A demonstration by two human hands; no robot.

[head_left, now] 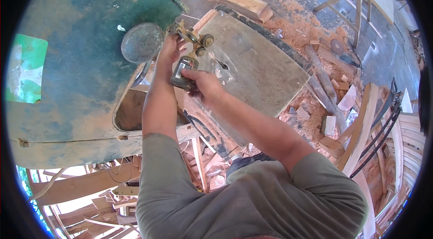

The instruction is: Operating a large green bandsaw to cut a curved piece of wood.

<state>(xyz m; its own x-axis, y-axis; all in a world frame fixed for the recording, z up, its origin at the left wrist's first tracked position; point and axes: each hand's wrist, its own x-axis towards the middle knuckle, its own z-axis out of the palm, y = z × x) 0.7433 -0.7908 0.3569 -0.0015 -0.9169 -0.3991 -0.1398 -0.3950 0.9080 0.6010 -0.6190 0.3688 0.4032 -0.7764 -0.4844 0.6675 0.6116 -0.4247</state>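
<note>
A brass-coloured bracket with several small round wheels [193, 38] juts from the edge of a large green machine [90, 58]. My right hand [205, 84] is closed around a small dark bottle [184, 72] with a label on its side. The bottle is just below the bracket's wheels, its top end close to them. My left hand [171, 49] reaches up beside the bracket, its fingers partly curled but apart; whether they touch the metal I cannot tell. A round grey metal disc [142, 43] on the machine is just left of that hand.
The machine's flat worn table [252, 63] spreads to the right of my hands. Beyond it are a thick timber block [234, 0], sawdust [288, 22] and wood offcuts [304, 112]. Long curved boards [361, 130] and black cables [383, 126] stand at the right.
</note>
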